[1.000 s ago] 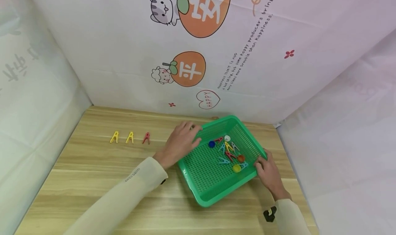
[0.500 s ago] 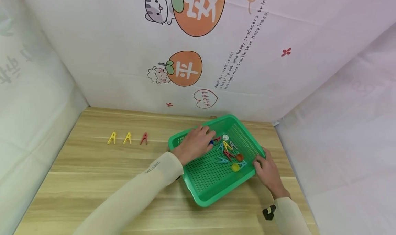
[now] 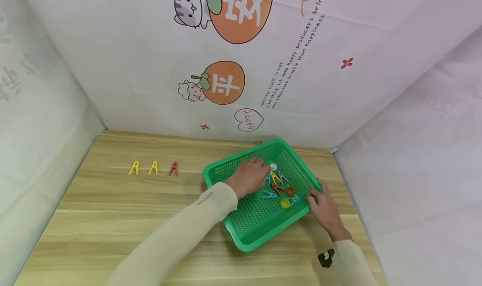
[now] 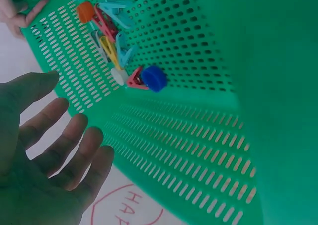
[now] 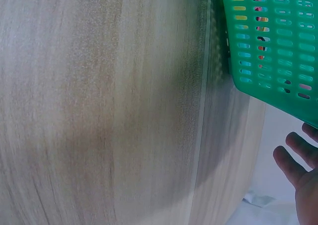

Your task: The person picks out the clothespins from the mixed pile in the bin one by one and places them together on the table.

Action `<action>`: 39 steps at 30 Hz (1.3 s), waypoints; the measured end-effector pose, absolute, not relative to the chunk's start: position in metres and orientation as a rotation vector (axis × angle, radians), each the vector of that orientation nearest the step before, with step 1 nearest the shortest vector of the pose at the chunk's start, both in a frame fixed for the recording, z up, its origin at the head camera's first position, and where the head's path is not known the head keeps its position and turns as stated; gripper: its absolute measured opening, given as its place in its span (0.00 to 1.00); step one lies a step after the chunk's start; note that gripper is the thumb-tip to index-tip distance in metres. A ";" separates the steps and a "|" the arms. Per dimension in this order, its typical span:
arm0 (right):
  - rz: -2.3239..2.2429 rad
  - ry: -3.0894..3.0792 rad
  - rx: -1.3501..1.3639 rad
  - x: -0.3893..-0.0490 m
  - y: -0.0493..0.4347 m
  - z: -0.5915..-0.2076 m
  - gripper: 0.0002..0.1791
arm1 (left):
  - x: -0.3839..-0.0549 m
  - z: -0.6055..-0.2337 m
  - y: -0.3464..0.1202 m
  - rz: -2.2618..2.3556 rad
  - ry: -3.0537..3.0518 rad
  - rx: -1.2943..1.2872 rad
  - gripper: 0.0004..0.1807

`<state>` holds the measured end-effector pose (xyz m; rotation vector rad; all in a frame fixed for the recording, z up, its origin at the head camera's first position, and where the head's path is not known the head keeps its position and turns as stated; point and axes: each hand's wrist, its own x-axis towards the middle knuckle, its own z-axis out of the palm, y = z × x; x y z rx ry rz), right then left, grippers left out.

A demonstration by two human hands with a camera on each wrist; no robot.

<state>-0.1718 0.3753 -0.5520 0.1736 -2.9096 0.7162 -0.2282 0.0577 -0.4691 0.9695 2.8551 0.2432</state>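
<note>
A green plastic basket [image 3: 244, 240] sits at an angle on the table, tilted in the wrist views by the camera. My left hand [image 3: 249, 176] reaches inside it, fingers apart and nothing seen in its grasp; the left wrist view shows the palm and loose fingers. Near it lie a white cap [image 3: 273, 167], a blue cap [image 4: 154, 78] and a red clothespin [image 4: 136, 79], the last two hidden by the hand in the head view. Beyond are yellow, blue, grey and red clothespins, an orange cap [image 3: 290, 191] and a yellow cap [image 3: 285, 203]. My right hand [image 3: 324, 206] grips the basket's right rim.
Left of the basket, two yellow clothespins [image 3: 134, 168] and a red clothespin [image 3: 173, 168] stand in a row on the wooden table [image 3: 113, 219]. A printed white curtain [image 3: 301, 122] rises behind the table, with white sheets at both sides.
My left hand has moved from over the basket's left rim to the right, down into the basket toward the clothespins and caps. The right hand keeps its hold on the rim.
</note>
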 end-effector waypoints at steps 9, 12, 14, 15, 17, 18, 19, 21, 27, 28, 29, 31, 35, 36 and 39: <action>0.709 -2.900 0.175 -0.171 0.376 -0.552 0.13 | -0.228 -0.468 0.075 0.149 2.796 0.975 0.25; 0.709 -2.903 0.178 -0.171 0.375 -0.551 0.13 | -0.229 -0.467 0.079 0.141 2.790 0.978 0.22; 0.713 -2.906 0.180 -0.171 0.374 -0.550 0.13 | -0.229 -0.467 0.081 0.132 2.796 0.981 0.19; 0.715 -2.908 0.180 -0.171 0.374 -0.550 0.13 | -0.229 -0.467 0.082 0.125 2.797 0.981 0.18; 0.718 -2.912 0.176 -0.171 0.373 -0.549 0.14 | -0.230 -0.468 0.085 0.089 2.796 0.983 0.17; 0.716 -2.914 0.173 -0.171 0.373 -0.548 0.14 | -0.230 -0.469 0.087 0.064 2.796 0.985 0.17; 0.715 -2.917 0.169 -0.171 0.373 -0.548 0.14 | -0.231 -0.469 0.088 0.039 2.795 0.985 0.16; 0.711 -2.921 0.162 -0.171 0.374 -0.548 0.15 | -0.230 -0.470 0.092 -0.016 2.802 0.996 0.15; 0.701 -2.911 0.154 -0.170 0.375 -0.549 0.14 | -0.231 -0.475 0.106 -0.173 2.790 1.019 0.11; 0.701 -2.908 0.156 -0.170 0.374 -0.550 0.13 | -0.231 -0.476 0.108 -0.191 2.779 1.015 0.10; 0.698 -2.906 0.159 -0.170 0.374 -0.550 0.13 | -0.232 -0.477 0.110 -0.201 2.771 1.006 0.09; 0.697 -2.907 0.170 -0.170 0.374 -0.551 0.13 | -0.233 -0.481 0.113 -0.220 2.746 0.988 0.09; 0.705 -2.921 0.182 -0.170 0.373 -0.553 0.14 | -0.235 -0.489 0.117 -0.240 2.702 0.937 0.11; 0.709 -2.925 0.180 -0.170 0.373 -0.553 0.15 | -0.235 -0.491 0.118 -0.240 2.695 0.931 0.12; 0.713 -2.926 0.168 -0.171 0.373 -0.550 0.15 | -0.235 -0.493 0.122 -0.240 2.702 0.919 0.13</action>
